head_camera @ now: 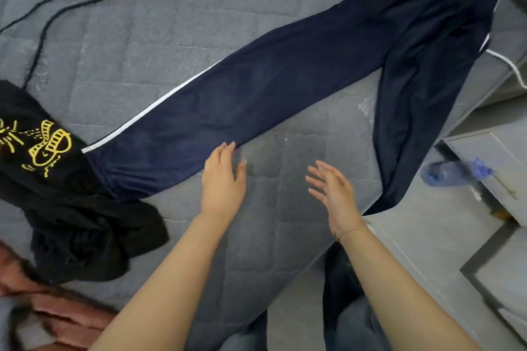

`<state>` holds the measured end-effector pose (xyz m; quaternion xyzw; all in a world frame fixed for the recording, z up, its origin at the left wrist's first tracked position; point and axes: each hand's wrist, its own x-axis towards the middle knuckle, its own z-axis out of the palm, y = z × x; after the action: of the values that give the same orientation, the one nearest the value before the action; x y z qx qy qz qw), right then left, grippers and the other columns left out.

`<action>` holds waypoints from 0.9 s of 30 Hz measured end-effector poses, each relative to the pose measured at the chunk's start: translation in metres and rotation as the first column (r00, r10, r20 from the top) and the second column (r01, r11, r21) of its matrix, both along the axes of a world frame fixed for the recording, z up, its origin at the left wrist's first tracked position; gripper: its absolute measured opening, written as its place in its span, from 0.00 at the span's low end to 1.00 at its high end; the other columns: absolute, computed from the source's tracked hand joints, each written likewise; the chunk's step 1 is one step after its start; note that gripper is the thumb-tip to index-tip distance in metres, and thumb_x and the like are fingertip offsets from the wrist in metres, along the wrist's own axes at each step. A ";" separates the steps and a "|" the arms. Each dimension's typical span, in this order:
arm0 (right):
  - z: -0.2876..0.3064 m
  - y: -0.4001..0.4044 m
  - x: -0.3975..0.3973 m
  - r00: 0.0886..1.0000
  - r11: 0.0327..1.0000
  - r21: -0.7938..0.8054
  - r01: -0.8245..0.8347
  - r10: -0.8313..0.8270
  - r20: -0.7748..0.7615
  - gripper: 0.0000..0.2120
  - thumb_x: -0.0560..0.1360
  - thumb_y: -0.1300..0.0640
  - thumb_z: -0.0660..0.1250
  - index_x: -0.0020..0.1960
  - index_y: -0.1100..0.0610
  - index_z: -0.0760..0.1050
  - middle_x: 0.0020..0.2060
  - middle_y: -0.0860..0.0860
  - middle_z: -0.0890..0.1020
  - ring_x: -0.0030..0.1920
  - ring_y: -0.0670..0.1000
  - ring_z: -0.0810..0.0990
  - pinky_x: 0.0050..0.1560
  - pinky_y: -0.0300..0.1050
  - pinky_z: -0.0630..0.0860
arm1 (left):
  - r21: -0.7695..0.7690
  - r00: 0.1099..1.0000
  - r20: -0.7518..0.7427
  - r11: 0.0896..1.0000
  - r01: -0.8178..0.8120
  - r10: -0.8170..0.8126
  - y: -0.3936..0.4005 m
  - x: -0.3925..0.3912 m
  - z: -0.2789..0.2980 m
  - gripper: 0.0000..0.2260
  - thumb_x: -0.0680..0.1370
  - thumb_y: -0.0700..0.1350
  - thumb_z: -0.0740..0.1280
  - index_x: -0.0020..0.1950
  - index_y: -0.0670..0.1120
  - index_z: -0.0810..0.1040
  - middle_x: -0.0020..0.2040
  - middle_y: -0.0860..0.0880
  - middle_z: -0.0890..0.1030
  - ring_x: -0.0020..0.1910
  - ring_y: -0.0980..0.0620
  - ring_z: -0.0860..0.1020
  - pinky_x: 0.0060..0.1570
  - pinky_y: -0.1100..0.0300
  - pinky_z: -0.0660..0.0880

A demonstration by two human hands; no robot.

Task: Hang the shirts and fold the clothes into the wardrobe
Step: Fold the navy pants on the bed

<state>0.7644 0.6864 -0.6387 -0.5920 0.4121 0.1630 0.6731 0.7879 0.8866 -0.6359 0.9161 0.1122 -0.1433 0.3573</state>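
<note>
Both hands hover low over the grey mattress point(273, 236), nothing in either grip: the left hand point(222, 179) has straight fingers brushing the near edge of the navy track pants point(285, 77), the right hand point(332, 188) is spread loose just beside it. At nine o'clock lies a crumpled black printed shirt point(57, 179). The pants stretch flat from there toward one o'clock, second leg drooping off the bed at three. Looks like the folding step: next, that stray leg wants laying over the flat one.
</note>
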 end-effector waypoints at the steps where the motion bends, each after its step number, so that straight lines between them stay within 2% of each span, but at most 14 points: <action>1: 0.001 -0.023 0.002 0.999 0.999 -0.025 -0.026 0.027 0.020 0.07 0.81 0.54 0.61 0.56 0.47 0.75 0.55 0.47 0.81 0.55 0.45 0.80 0.52 0.40 0.77 | 0.009 0.999 -0.001 0.999 0.040 -0.040 -0.024 0.003 0.002 0.21 0.82 0.44 0.61 0.74 0.41 0.65 0.74 0.43 0.65 0.74 0.46 0.61 0.74 0.54 0.56; 3: 0.003 -0.070 0.009 0.993 0.994 -0.069 -0.090 0.094 0.064 0.07 0.81 0.53 0.61 0.56 0.45 0.75 0.56 0.45 0.80 0.57 0.43 0.79 0.55 0.39 0.76 | 0.035 0.994 -0.008 0.993 0.110 -0.110 -0.072 0.008 0.005 0.22 0.82 0.45 0.60 0.75 0.42 0.64 0.76 0.44 0.64 0.75 0.47 0.60 0.74 0.53 0.56; 5: 0.005 -0.120 0.018 0.982 0.983 -0.094 -0.156 0.164 0.089 0.10 0.81 0.51 0.60 0.61 0.45 0.74 0.60 0.45 0.78 0.61 0.43 0.76 0.61 0.41 0.73 | 0.059 0.989 -0.027 0.987 0.147 -0.146 -0.123 0.017 0.007 0.21 0.83 0.46 0.59 0.76 0.43 0.64 0.76 0.46 0.63 0.75 0.48 0.60 0.73 0.52 0.56; 9: 0.012 -0.217 0.044 0.961 0.963 -0.108 -0.248 0.258 0.097 0.14 0.82 0.49 0.58 0.66 0.45 0.72 0.64 0.43 0.76 0.64 0.41 0.73 0.63 0.36 0.68 | 0.082 0.988 -0.049 0.985 0.153 -0.150 -0.221 0.038 0.016 0.21 0.83 0.46 0.59 0.76 0.44 0.64 0.76 0.45 0.63 0.75 0.47 0.61 0.73 0.50 0.58; 12: 0.018 -0.281 0.067 0.903 0.880 -0.271 -0.389 0.423 0.079 0.19 0.81 0.48 0.60 0.71 0.47 0.68 0.67 0.43 0.71 0.66 0.42 0.70 0.63 0.34 0.64 | 0.092 0.987 -0.055 0.984 0.155 -0.151 -0.278 0.058 0.016 0.21 0.83 0.46 0.59 0.75 0.44 0.64 0.76 0.45 0.63 0.75 0.47 0.60 0.73 0.50 0.58; 17: 0.018 -0.356 0.112 0.721 0.625 -0.505 -0.596 0.693 0.007 0.26 0.82 0.48 0.58 0.77 0.52 0.58 0.76 0.48 0.60 0.75 0.46 0.57 0.71 0.35 0.50 | 0.126 0.985 -0.061 0.978 0.169 -0.162 -0.323 0.094 0.012 0.21 0.82 0.45 0.60 0.75 0.42 0.65 0.76 0.43 0.64 0.74 0.45 0.62 0.72 0.51 0.59; 20: 0.014 -0.381 0.142 0.575 0.355 -0.646 -0.675 0.802 -0.161 0.29 0.81 0.45 0.56 0.79 0.53 0.53 0.78 0.53 0.53 0.78 0.52 0.51 0.75 0.43 0.47 | 0.138 0.987 -0.071 0.979 0.151 -0.142 -0.332 0.119 0.008 0.22 0.82 0.45 0.60 0.75 0.43 0.64 0.76 0.43 0.63 0.75 0.45 0.61 0.72 0.50 0.58; 22: 0.014 -0.392 0.161 0.468 0.159 -0.700 -0.696 0.840 -0.275 0.30 0.81 0.43 0.53 0.79 0.53 0.50 0.79 0.53 0.50 0.78 0.52 0.48 0.77 0.50 0.46 | 0.142 0.988 -0.074 0.979 0.143 -0.134 -0.334 0.137 0.008 0.22 0.82 0.45 0.59 0.76 0.43 0.64 0.77 0.43 0.61 0.76 0.45 0.59 0.72 0.50 0.57; 24: 0.014 -0.400 0.180 0.386 0.012 -0.725 -0.689 0.852 -0.353 0.31 0.81 0.41 0.51 0.79 0.52 0.47 0.79 0.51 0.48 0.78 0.51 0.46 0.77 0.52 0.45 | 0.135 0.989 -0.068 0.981 0.138 -0.130 -0.336 0.157 0.007 0.22 0.82 0.46 0.59 0.76 0.44 0.63 0.78 0.44 0.60 0.77 0.46 0.58 0.73 0.50 0.56; 27: 0.013 -0.410 0.219 0.335 -0.078 -0.752 -0.654 0.862 -0.380 0.31 0.81 0.41 0.51 0.79 0.52 0.46 0.79 0.51 0.48 0.78 0.51 0.46 0.77 0.52 0.46 | 0.138 0.988 -0.048 0.979 0.149 -0.143 -0.342 0.196 0.006 0.22 0.82 0.46 0.59 0.76 0.44 0.63 0.78 0.44 0.60 0.77 0.46 0.57 0.74 0.48 0.56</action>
<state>0.9832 0.2763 -0.6261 -0.9627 -0.0577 0.2316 0.1278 0.9835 0.5449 -0.6295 0.9419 0.0612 -0.1784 0.2780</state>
